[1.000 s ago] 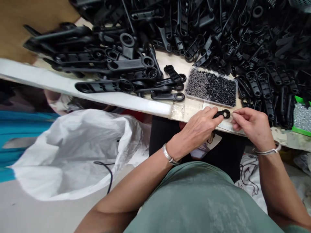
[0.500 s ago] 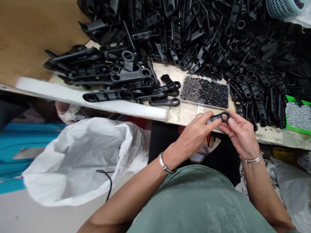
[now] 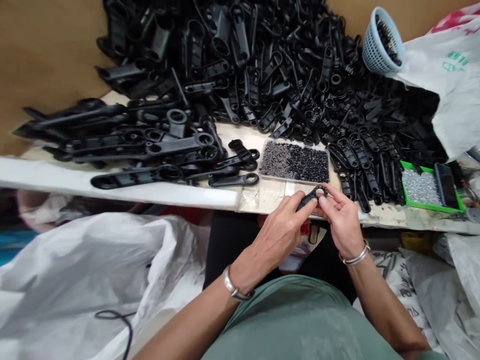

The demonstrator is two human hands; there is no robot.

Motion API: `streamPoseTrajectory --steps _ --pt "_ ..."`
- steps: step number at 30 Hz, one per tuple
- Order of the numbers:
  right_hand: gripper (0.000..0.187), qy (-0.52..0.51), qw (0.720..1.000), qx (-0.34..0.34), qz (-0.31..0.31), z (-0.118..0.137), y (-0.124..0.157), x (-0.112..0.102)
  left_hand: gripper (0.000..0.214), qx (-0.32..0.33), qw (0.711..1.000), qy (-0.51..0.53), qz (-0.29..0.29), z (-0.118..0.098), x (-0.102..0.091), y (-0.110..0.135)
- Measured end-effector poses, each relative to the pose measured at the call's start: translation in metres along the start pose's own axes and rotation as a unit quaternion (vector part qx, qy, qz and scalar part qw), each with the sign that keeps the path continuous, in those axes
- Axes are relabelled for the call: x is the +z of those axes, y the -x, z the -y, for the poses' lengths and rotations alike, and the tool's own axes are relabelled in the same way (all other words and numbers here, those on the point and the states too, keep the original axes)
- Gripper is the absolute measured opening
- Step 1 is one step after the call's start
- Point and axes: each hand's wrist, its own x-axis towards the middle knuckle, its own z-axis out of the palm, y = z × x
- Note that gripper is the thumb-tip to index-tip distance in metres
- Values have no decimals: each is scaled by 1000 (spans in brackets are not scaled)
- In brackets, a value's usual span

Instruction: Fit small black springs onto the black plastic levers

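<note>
Between my two hands is a black plastic handle part with a ring-shaped end, held at the front edge of the workbench. My left hand is closed around its narrow shank. The fingers and thumb of my right hand pinch the ring end. Just beyond the hands sits a clear plastic box filled with small dark pieces, grey on its left side and black on its right. More black handle parts lie close by on the right.
A big heap of black plastic parts covers the back of the bench. A green tray of small silvery pieces holds a dark phone-like slab. The blue basket stands at back right. A white sack gapes open at lower left.
My view has turned to the right, so the bench appears farther left and lower, and the whole green tray shows. Both hands keep the same hold on the black handle part.
</note>
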Motion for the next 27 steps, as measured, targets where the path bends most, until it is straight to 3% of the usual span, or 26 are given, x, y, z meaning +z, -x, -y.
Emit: streamPoseTrajectory --steps 4,7,10,13,16,22,27 --pt "51 120 992 -37 18 11 -9 -4 38 12 999 28 16 -3 0 -5" --pt "52 238 967 -87 33 40 -30 -27 40 22 999 41 9 2 -17 -10" --pt "46 401 893 -199 -42 75 -53 -59 36 -12 998 -10 -55 17 -44 -11" --pt "39 533 813 -226 -66 94 -66 -78 24 -73 985 -88 -129 38 -70 -5" --pt "36 602 762 -237 -6 87 -67 -75 20 -129 967 -138 -171 58 -87 5" --pt "37 687 654 -312 52 55 -67 -53 18 -229 941 -194 -154 81 -101 25" --pt "36 725 616 -306 29 43 -78 -48 18 -264 930 -235 -101 92 -104 29"
